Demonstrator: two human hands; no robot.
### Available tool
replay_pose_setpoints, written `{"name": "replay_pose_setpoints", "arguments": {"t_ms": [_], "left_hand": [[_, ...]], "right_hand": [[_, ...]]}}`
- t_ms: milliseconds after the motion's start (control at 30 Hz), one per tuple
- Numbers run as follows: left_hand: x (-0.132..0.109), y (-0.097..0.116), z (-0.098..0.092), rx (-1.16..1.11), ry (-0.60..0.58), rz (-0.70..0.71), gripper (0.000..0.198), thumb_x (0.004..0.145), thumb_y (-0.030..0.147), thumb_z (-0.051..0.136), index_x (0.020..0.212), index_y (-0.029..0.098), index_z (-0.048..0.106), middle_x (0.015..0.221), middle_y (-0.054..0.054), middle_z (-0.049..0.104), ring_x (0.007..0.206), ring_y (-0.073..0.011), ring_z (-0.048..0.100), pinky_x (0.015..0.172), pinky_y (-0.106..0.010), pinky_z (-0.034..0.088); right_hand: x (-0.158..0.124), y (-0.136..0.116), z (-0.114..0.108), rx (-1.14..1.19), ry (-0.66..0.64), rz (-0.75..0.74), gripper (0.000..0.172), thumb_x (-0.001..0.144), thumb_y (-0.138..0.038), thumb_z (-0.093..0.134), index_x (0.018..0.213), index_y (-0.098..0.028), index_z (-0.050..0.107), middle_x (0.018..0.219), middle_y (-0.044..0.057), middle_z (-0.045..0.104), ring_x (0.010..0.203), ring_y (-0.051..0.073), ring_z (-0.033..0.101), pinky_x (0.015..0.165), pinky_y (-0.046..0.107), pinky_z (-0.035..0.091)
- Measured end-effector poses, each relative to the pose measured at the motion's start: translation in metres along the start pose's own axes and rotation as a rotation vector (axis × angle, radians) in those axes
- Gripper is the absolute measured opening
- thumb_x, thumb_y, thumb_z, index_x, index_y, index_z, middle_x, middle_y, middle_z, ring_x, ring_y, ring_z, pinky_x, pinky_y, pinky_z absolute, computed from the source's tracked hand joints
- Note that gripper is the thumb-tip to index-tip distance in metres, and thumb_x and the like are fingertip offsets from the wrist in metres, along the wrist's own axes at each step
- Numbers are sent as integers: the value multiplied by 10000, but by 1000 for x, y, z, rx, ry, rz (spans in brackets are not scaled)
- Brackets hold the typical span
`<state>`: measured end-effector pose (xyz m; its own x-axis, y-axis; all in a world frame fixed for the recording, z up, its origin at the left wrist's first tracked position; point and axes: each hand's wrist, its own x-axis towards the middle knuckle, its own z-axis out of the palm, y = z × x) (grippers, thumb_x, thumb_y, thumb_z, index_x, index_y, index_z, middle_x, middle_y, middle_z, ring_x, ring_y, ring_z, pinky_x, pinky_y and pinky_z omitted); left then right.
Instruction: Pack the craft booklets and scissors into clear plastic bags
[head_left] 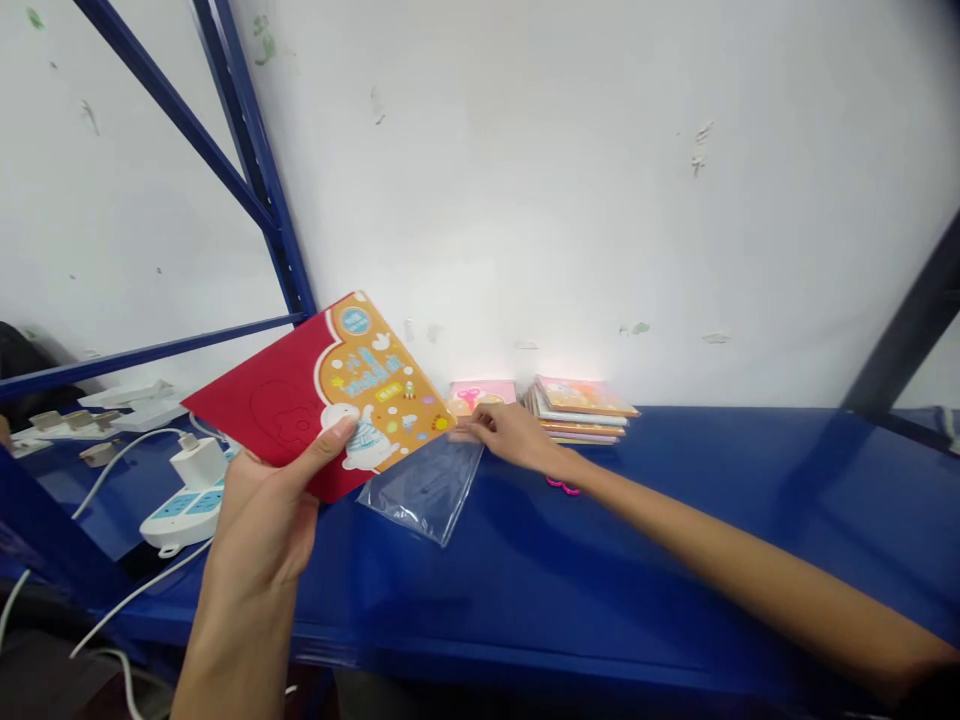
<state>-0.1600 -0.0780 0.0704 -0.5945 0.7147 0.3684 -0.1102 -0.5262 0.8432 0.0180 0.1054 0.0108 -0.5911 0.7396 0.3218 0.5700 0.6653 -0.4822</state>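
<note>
A red sheet (262, 400) and an orange booklet (390, 390) with a white cartoon animal are held together, tilted, in my left hand (277, 500), its thumb pressed on the front. My right hand (506, 430) has its fingers pinched at the top of a clear plastic sleeve (427, 490), beside the booklet's right corner. The sleeve lies over the blue shelf (600, 560). Just behind my right hand is a pink booklet (484, 390) with a pink scissors shape on it.
A stack of booklets (585, 395) stands against the white wall (525, 200). Something small and pink (562, 487) lies in front of it. At left are a white power strip (180, 515) with a plugged-in charger (199, 462), cables and a blue metal frame (262, 170).
</note>
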Motion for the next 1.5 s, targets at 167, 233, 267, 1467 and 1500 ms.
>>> {"name": "replay_pose_setpoints", "arguments": {"t_ms": [167, 233, 267, 1467, 1500], "left_hand": [[-10, -8, 15, 36, -38, -31, 545, 639, 208, 932, 1146, 168, 734, 1143, -75, 793, 1074, -313, 739, 892, -375, 650], [-15, -9, 21, 44, -59, -62, 589, 618, 237, 944, 1163, 162, 732, 1127, -80, 799, 1032, -304, 753, 833, -342, 661], [-17, -9, 23, 48, -68, -85, 611, 605, 246, 951, 1168, 158, 731, 1115, -83, 802, 1009, -301, 760, 805, -329, 663], [-2, -70, 20, 605, -336, -281, 484, 624, 430, 918, 969, 171, 697, 911, -63, 819, 781, -276, 772, 638, -321, 626], [-1, -70, 20, 607, -333, -278, 485, 621, 429, 918, 967, 170, 699, 912, -64, 819, 776, -275, 771, 637, -322, 626]], "right_hand": [[-26, -2, -58, 277, -24, 1, 409, 1046, -460, 413, 968, -166, 687, 991, 90, 766, 845, 173, 705, 705, 273, 535], [-41, 1, -77, 333, -27, -6, 454, 1032, -516, 431, 855, -180, 681, 919, 67, 747, 780, 156, 667, 670, 269, 514], [-47, 5, -85, 347, -52, -21, 462, 1018, -532, 461, 791, -188, 670, 833, 42, 719, 711, 142, 627, 635, 265, 486], [-110, 33, -33, -279, -43, -140, 371, 946, -503, 635, 735, -198, 653, 659, 6, 651, 569, 146, 518, 542, 302, 215], [-111, 33, -30, -278, -66, -174, 293, 955, -466, 635, 839, -204, 696, 768, 17, 700, 623, 156, 572, 551, 298, 242]]}}
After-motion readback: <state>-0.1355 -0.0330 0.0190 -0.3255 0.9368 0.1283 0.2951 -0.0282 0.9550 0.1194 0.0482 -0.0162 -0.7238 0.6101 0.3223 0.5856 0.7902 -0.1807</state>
